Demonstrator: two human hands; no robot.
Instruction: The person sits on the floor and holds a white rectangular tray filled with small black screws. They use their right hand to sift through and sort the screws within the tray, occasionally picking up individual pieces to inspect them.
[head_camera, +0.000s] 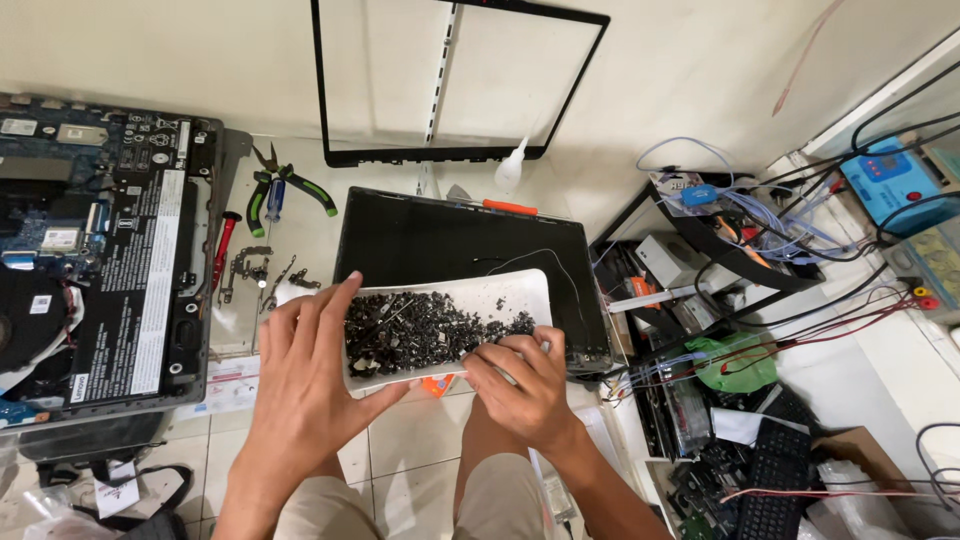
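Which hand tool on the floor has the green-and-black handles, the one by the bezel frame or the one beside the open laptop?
The pliers, lying below the bezel frame's left corner. The small screwdriver beside the open laptop has a red handle instead.
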